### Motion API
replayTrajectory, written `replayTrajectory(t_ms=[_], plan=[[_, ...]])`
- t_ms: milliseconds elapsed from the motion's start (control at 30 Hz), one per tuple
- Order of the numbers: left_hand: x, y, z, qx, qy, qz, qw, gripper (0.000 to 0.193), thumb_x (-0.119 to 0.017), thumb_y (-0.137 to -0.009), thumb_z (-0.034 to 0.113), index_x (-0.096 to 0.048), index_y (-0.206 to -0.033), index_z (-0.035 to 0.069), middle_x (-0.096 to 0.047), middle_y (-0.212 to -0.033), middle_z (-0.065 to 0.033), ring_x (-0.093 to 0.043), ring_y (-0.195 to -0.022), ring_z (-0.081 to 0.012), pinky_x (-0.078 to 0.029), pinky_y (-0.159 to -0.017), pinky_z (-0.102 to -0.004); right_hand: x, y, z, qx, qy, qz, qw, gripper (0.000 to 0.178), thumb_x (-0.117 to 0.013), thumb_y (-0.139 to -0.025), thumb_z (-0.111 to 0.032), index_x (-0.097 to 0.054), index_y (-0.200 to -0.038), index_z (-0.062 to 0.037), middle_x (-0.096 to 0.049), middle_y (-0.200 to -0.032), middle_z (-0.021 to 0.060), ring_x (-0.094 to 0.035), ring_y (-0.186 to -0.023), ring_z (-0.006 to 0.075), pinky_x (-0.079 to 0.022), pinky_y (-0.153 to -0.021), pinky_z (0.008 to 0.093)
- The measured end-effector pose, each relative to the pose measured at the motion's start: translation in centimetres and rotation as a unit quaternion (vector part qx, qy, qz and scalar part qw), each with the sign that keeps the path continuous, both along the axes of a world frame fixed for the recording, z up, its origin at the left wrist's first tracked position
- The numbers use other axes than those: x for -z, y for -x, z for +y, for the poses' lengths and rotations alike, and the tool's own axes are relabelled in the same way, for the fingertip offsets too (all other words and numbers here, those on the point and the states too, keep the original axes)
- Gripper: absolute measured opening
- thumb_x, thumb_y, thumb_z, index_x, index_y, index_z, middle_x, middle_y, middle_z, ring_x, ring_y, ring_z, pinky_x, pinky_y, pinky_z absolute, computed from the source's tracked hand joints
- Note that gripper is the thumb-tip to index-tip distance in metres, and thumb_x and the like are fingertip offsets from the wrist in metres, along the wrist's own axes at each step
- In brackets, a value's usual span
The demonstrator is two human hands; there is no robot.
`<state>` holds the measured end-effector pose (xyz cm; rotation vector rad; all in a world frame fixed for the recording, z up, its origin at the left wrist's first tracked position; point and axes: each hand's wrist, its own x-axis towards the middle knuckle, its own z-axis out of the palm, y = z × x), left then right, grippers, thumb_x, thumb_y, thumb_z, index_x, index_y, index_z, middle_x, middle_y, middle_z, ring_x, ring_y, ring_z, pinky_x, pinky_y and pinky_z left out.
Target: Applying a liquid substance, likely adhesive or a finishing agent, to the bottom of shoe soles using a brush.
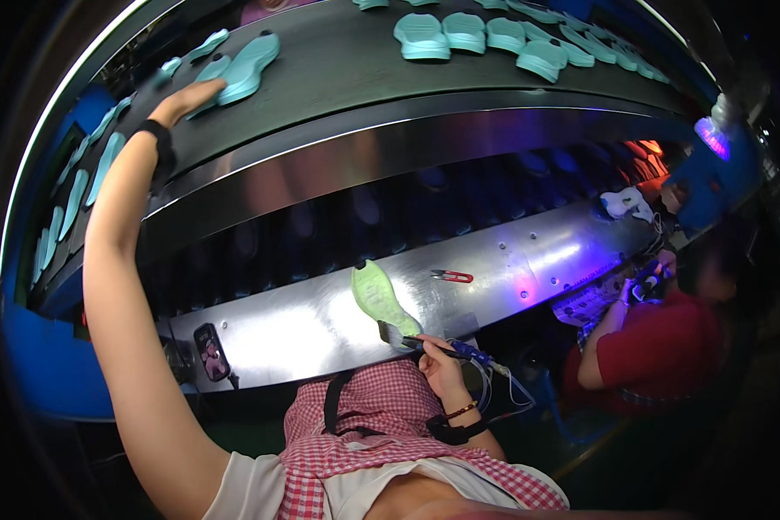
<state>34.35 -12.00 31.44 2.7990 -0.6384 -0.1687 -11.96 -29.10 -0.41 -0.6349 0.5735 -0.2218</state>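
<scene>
My left hand (191, 97) reaches up to the far-left belt, its fingers closed at the edge of a teal shoe sole (210, 74). Another teal sole (251, 68) lies right beside it. In my right hand (442, 371), near my apron, is a flat brush (393, 334) with a dark handle. The brush head touches or hovers over the narrow end of a light green sole (375, 292), which lies on the metal ledge (303, 303). I cannot tell whether the bristles press on it.
Several more teal soles (421, 36) lie along the dark conveyor belt (338, 52). Red-handled thread snips (451, 276) and a phone (211, 352) are on the ledge. To the right sits a co-worker in a red shirt (659, 347), below a glowing purple lamp (713, 134).
</scene>
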Motion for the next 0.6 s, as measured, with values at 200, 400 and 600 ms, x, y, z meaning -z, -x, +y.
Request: replayTrajectory(t_ms=[200,400,600], plan=[[1.2,2.4,-5.4,0.118,0.195,0.043,0.973,0.070,-0.048,-0.076,0.054,-0.039,-0.125,0.004,-0.041,-0.126,-0.0135,-0.043,-0.108,-0.0270,-0.030,-0.093,-0.0368,-1.0,-0.8,1.3,-0.004,0.032,-0.018,0.999,0.019,-0.048,-0.083,-0.006,-0.055,-0.098,0.0033,-0.057,-0.076,0.0058,-0.050,-0.051,0.0110,-0.040,-0.047,0.0205],[1.2,7.8,-3.5,0.294,0.118,-0.242,0.917,0.018,-0.047,-0.081,0.015,-0.061,-0.080,0.005,-0.061,-0.077,-0.0121,-0.055,-0.072,-0.0230,-0.041,-0.066,-0.0349,-2.2,-0.6,2.3,0.011,0.059,-0.064,0.996,0.024,-0.048,-0.084,-0.008,-0.051,-0.105,0.0031,-0.056,-0.102,0.0137,-0.056,-0.081,0.0159,-0.044,-0.063,0.0222],[5.1,15.4,3.4,0.111,0.443,-0.187,0.870,0.045,-0.051,-0.081,0.038,-0.050,-0.108,0.002,-0.053,-0.104,-0.0085,-0.052,-0.083,-0.0143,-0.042,-0.075,-0.0284,-2.4,0.1,3.1,0.066,0.097,-0.026,0.993,0.028,-0.056,-0.077,0.000,-0.051,-0.104,0.0021,-0.058,-0.094,0.0108,-0.057,-0.079,0.0158,-0.045,-0.064,0.0217]])
